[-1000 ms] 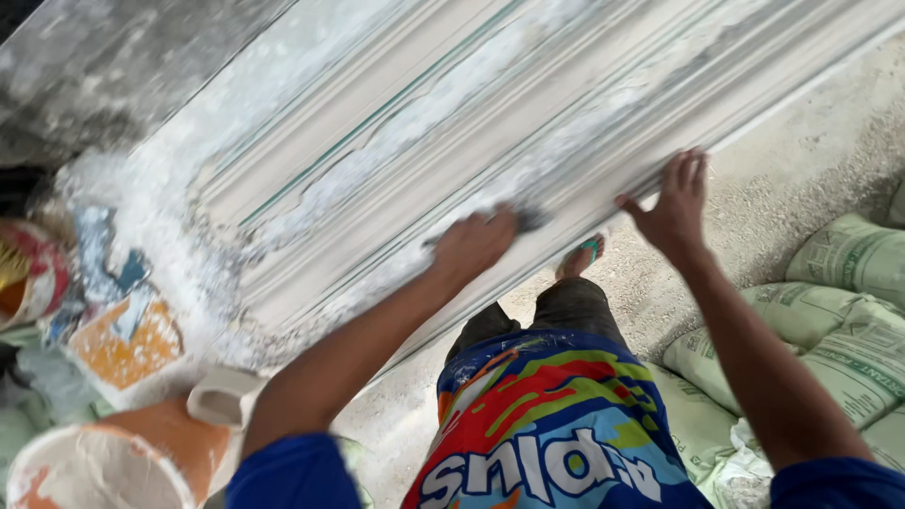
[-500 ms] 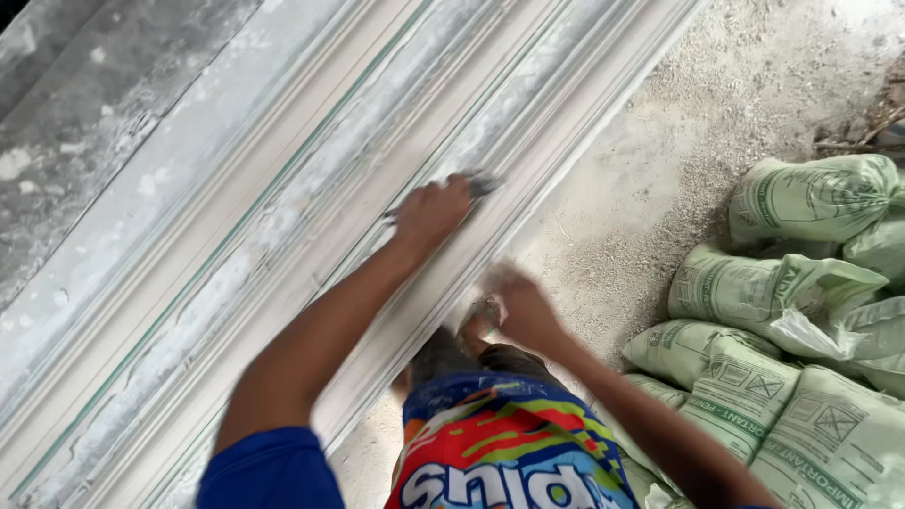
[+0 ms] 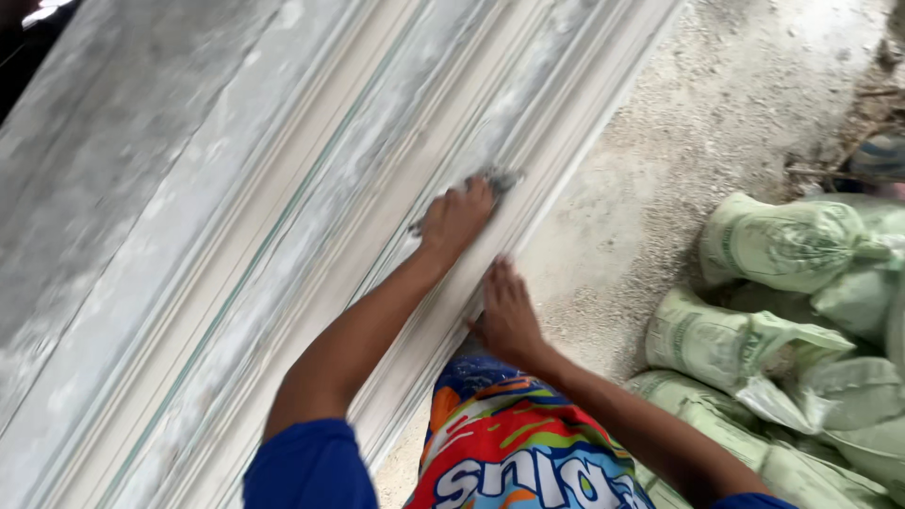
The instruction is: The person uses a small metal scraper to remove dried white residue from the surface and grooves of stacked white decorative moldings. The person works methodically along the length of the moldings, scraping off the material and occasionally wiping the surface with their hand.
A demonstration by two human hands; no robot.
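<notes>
Since a second ago my right hand point(image 3: 506, 316) has slid from a far stretch along the outer edge to just below my left, and the buckets that stood by the near end have gone out of view. Left hand point(image 3: 457, 219) is curled around a small dark grey pad point(image 3: 497, 179) (sanding pad or sponge, too blurred to tell which), pressing it into a groove of the long white moulding point(image 3: 283, 245). Right hand lies flat and holds nothing, fingers together, palm on the moulding's near edge. Moulding runs diagonally from lower left to upper right, ridged, dusted pale grey, with a thin green line along one channel. My patterned shorts point(image 3: 514, 452) show below. Off to the right, on the gravelly ground point(image 3: 698, 123), lies a heap of pale green sacks point(image 3: 782, 311).
</notes>
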